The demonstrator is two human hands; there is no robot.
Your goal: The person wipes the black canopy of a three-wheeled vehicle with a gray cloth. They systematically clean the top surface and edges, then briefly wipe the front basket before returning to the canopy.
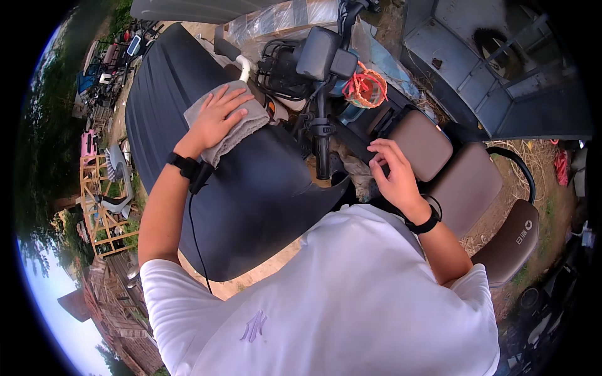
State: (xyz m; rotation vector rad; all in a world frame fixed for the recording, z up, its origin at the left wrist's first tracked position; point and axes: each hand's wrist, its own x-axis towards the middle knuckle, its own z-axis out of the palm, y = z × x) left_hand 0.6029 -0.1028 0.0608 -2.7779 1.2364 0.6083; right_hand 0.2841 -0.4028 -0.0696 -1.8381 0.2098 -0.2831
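Note:
My left hand (pixel 219 118) lies flat with its fingers apart on a folded grey cloth (pixel 239 135). The cloth rests on a large, smooth, dark panel (pixel 251 182) with ribs along its far left part. My right hand (pixel 395 170) hovers by the front edge of a brown padded seat (pixel 421 145). Its fingers are loosely bent, with a gap between them and the thumb, and nothing shows in it. Between my hands stands an electric scooter's handlebar grip (pixel 322 147), below a dark display housing (pixel 317 53).
An orange-red woven basket (pixel 365 88) hangs beside the handlebar. Behind the seat is a brown backrest (pixel 511 241) with a black armrest (pixel 517 164). A blue-grey metal frame (pixel 464 69) stands at far right. On the left are a wooden frame (pixel 103 207) and parked scooters (pixel 110 59).

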